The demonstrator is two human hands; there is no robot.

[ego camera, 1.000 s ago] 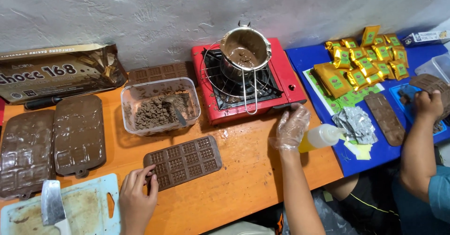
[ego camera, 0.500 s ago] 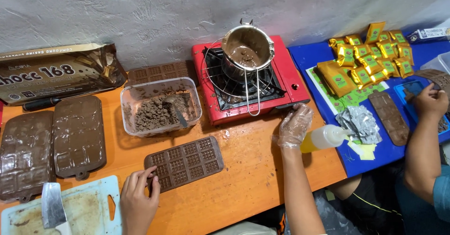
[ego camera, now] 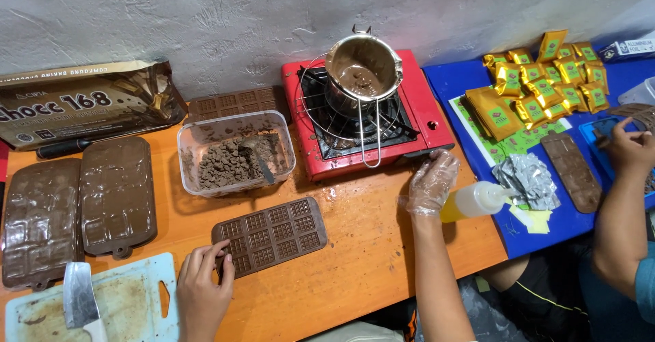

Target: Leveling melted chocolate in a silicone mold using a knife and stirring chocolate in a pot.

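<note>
A brown silicone chocolate mold (ego camera: 271, 235) lies on the orange table (ego camera: 355, 260) in front of me. My bare left hand (ego camera: 203, 289) pinches the mold's near left corner. My right hand (ego camera: 431, 183), in a clear plastic glove, curls its fingers over the front right edge of the red portable stove (ego camera: 437, 127); what lies under them is hidden. A yellow squeeze bottle (ego camera: 477, 201) lies just right of that hand. On the stove a steel pot (ego camera: 363, 69) of melted chocolate sits in a wire stand.
A clear tub (ego camera: 235, 152) holds chocolate chunks and a spoon. Two filled molds (ego camera: 78, 205) lie at left, with a cutting board and knife (ego camera: 80, 300) below. A co-worker's arm (ego camera: 622, 198) works over the blue mat (ego camera: 464, 86) with gold packets (ego camera: 539, 76), foil and a chocolate bar.
Both of my hands stay nearly where they were. The co-worker's hand at the right has shifted slightly over the blue tray.
</note>
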